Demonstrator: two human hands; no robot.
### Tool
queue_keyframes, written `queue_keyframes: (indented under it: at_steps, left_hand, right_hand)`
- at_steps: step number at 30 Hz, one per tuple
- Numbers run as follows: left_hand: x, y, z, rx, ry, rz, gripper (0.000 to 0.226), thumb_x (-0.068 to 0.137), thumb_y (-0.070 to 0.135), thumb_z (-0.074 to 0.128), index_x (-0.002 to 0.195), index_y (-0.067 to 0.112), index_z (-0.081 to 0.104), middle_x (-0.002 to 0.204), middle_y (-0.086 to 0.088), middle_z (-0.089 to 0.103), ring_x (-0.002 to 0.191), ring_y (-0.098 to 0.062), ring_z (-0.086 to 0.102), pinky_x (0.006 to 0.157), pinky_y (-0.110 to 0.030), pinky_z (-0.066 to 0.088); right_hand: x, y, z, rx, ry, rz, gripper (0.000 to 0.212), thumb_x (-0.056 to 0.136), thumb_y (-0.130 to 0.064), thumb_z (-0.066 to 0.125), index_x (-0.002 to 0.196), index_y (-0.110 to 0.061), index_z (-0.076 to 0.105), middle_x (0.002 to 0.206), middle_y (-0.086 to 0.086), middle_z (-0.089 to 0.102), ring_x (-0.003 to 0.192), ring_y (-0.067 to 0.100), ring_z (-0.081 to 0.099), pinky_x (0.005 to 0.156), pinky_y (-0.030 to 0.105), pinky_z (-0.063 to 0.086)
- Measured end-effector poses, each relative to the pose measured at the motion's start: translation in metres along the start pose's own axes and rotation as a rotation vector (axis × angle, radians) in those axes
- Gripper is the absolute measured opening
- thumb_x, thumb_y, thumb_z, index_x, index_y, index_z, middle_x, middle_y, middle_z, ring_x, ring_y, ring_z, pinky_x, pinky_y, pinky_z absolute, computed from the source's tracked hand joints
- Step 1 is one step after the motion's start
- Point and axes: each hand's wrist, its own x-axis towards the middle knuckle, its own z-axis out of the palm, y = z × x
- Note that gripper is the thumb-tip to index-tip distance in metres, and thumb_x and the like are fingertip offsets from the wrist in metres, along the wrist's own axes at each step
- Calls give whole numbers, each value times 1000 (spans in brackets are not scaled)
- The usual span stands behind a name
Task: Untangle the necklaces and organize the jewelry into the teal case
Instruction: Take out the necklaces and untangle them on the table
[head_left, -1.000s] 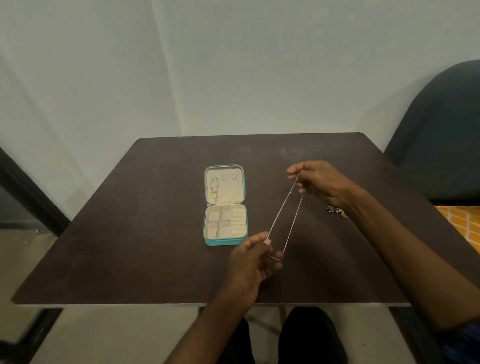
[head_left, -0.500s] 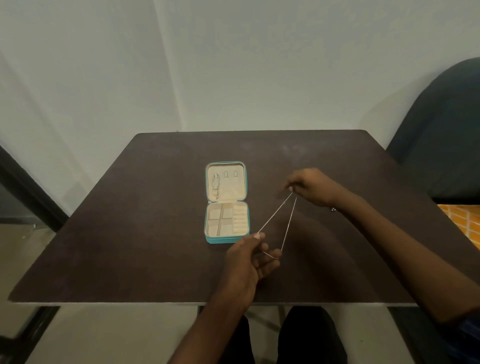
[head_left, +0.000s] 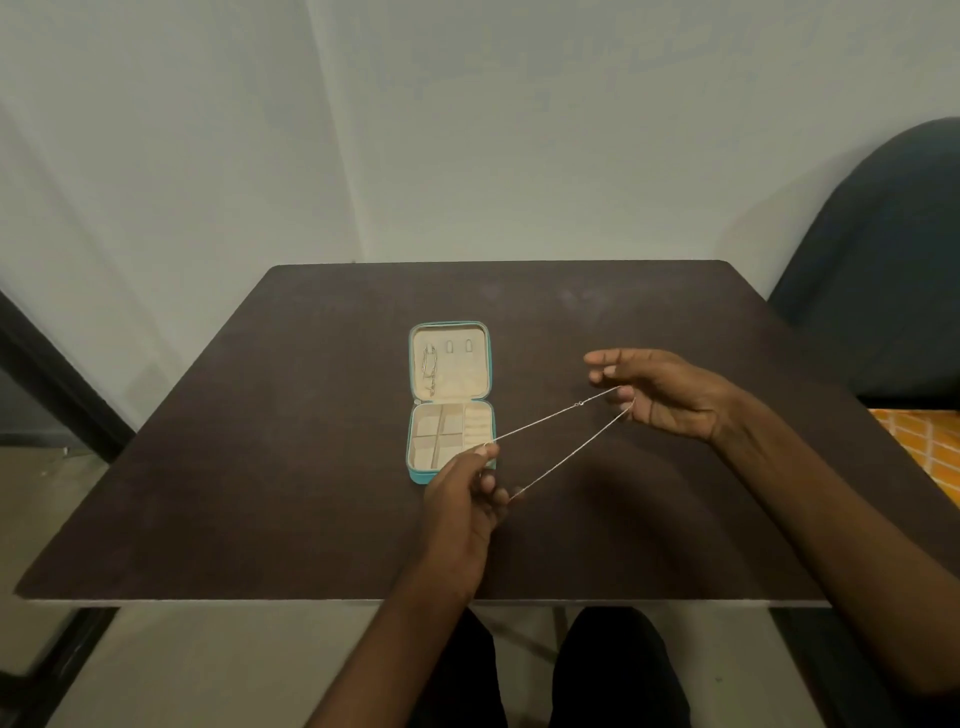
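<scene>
We find both hands raised over the dark tabletop (head_left: 260, 467). The left hand (head_left: 462, 509) pinches one thin silver necklace (head_left: 561, 457) between thumb and fingertips. The right hand (head_left: 660, 395), fingers loosely curled, carries the chain's far loop. One teal case (head_left: 449, 400) lies open just beside the left hand, with one chain (head_left: 429, 366) hung in its lid.

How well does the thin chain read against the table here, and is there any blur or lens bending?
Head view: the chain reads as a sharp pale line on the dark table; the hands look crisp, soft shadows below them; the wide lens bows the table's edges and the wall lines.
</scene>
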Motion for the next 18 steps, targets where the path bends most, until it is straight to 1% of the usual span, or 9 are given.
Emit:
queue_keyframes:
  at_steps: [3, 5, 7, 8, 10, 12, 14, 16, 18]
  left_hand:
    - [-3, 4, 0, 16, -45, 22, 30, 86, 12, 60, 116, 12, 56, 51, 3, 49, 43, -6, 50, 57, -28, 53]
    - [-6, 3, -1, 8, -52, 37, 31, 86, 10, 62, 117, 10, 55, 62, -2, 55, 52, -10, 58, 52, -26, 54]
    - [-8, 2, -3, 11, -46, 55, 30, 86, 10, 63, 115, 9, 57, 77, -8, 61, 63, -14, 65, 50, -22, 54]
    - [-9, 0, -3, 26, -46, 63, 29, 85, 10, 64, 114, 9, 58, 85, -9, 64, 68, -16, 67, 49, -21, 53]
    - [-12, -2, -6, 93, -21, 85, 24, 85, 12, 65, 108, 10, 61, 96, -8, 68, 77, -18, 70, 50, -22, 53]
    - [-14, -4, -9, 241, 17, 146, 16, 85, 12, 66, 101, 12, 63, 95, -6, 68, 77, -17, 70, 50, -24, 54]
    - [-15, -5, -13, 460, 10, 241, 13, 85, 13, 66, 97, 12, 61, 83, -7, 68, 63, -9, 66, 48, -23, 52]
    - [-14, -9, -17, 673, -25, 318, 14, 86, 16, 65, 96, 12, 56, 73, -8, 66, 48, -6, 58, 41, -21, 47]
    - [-10, -14, -18, 842, -53, 340, 13, 88, 19, 63, 95, 15, 53, 71, -5, 67, 41, -4, 54, 38, -18, 41]
  right_hand:
    - [-5, -1, -7, -291, -61, -3, 26, 87, 8, 50, 106, -5, 62, 84, 4, 64, 55, 6, 50, 49, 16, 45]
    - [-8, -2, -8, -661, -42, -45, 28, 85, 10, 53, 106, -6, 65, 88, 4, 63, 67, 7, 53, 54, 15, 45]
    - [-7, -4, -6, -1022, 44, -130, 27, 84, 9, 55, 99, -8, 67, 87, 5, 62, 60, -3, 54, 52, 11, 42]
    - [-6, -5, -4, -1112, 83, -164, 25, 83, 8, 56, 97, -9, 68, 84, 5, 63, 54, -6, 53, 49, 9, 40]
    - [-4, -6, -3, -1133, 135, -206, 16, 82, 4, 62, 92, -7, 69, 74, 6, 63, 47, -5, 53, 45, 10, 40]
    - [-1, -7, -6, -1114, 184, -250, 8, 81, -2, 68, 85, -9, 70, 67, 8, 64, 51, 5, 57, 49, 16, 44]
    - [2, -9, -8, -1075, 232, -265, 3, 79, -8, 72, 79, -10, 70, 63, 8, 65, 52, 13, 59, 51, 20, 46]
    - [5, -10, -7, -1065, 260, -257, 7, 78, -12, 74, 77, -7, 69, 58, 8, 65, 48, 9, 59, 48, 19, 47]
    - [9, -10, -3, -1115, 285, -233, 11, 76, -14, 75, 74, -6, 69, 52, 3, 64, 42, 4, 56, 44, 15, 45]
